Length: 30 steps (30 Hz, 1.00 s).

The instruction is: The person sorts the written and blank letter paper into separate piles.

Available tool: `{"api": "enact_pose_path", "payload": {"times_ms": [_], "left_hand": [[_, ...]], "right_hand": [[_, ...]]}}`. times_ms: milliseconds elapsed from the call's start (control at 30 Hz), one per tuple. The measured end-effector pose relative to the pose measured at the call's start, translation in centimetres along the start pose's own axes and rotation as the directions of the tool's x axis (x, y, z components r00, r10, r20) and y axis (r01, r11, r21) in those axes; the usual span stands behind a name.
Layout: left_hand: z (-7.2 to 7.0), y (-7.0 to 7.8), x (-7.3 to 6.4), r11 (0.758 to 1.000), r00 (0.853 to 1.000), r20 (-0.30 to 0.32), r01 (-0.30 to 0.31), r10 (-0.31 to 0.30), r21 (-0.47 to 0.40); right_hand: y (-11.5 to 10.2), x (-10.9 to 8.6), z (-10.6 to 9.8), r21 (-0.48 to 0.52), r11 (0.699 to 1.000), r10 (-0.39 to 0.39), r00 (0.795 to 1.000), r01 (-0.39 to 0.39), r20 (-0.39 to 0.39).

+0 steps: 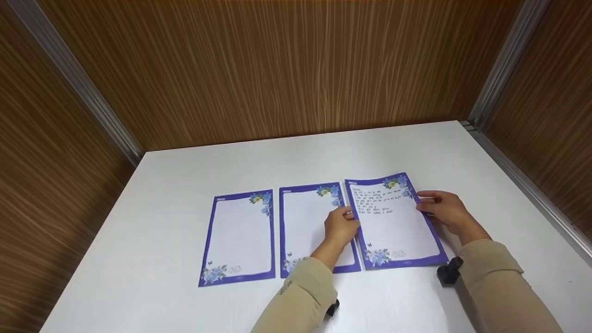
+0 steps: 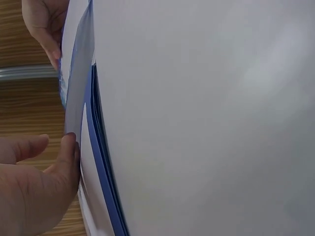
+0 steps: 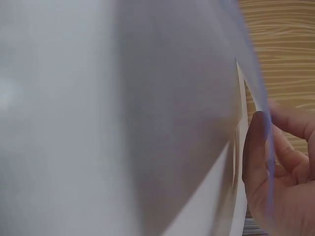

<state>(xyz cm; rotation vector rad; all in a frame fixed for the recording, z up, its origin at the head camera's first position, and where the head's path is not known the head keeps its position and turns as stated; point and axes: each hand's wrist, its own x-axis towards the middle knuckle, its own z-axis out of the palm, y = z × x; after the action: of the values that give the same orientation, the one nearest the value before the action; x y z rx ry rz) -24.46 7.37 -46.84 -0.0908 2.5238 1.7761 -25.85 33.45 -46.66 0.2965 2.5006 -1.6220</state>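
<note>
A letter sheet (image 1: pixel 397 233) with a purple border, blue flowers and handwritten lines at its top is raised off the white table. My right hand (image 1: pixel 446 210) pinches its right edge, and the right wrist view shows the thumb (image 3: pixel 256 152) on the underside. At the opposite edge, my left hand (image 1: pixel 341 227) pinches the same sheet between its fingertips. The left hand partly covers a matching sheet without writing (image 1: pixel 305 222), which lies in the middle. Further left lies another unwritten sheet (image 1: pixel 240 236) of the same design.
The white table (image 1: pixel 185 175) extends around the sheets. Wood-grain panels (image 1: pixel 277 69) with metal corner strips (image 1: pixel 504 60) enclose its back and sides. A small black device (image 1: pixel 449 272) sits at the right wrist, and another (image 1: pixel 332 307) at the left.
</note>
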Motion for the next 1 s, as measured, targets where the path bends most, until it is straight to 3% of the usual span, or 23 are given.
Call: {"api": "enact_pose_path", "payload": {"times_ms": [233, 500, 733, 1000], "left_hand": [[0.2, 0.4, -0.2, 0.998, 1.000, 0.011, -0.025, 0.024, 0.061], [0.2, 0.6, -0.5, 0.996, 0.999, 0.013, -0.040, 0.039, 0.081], [0.0, 0.4, -0.3, 0.999, 1.000, 0.015, -0.023, 0.022, 0.033], [-1.7, 0.1, 0.4, 0.995, 0.997, 0.017, -0.075, 0.077, -0.069]], "right_hand": [[-0.2, -0.4, 0.1, -0.043, 0.998, 0.044, 0.998, -0.046, -0.041], [-0.3, -0.7, 0.0, -0.052, 0.998, 0.029, 0.996, -0.034, -0.085], [-0.7, -0.9, 0.4, 0.001, 0.997, 0.076, 0.981, -0.077, -0.177], [-1.6, -1.0, 1.8, 0.039, 0.999, 0.015, 0.963, -0.005, -0.268]]}}
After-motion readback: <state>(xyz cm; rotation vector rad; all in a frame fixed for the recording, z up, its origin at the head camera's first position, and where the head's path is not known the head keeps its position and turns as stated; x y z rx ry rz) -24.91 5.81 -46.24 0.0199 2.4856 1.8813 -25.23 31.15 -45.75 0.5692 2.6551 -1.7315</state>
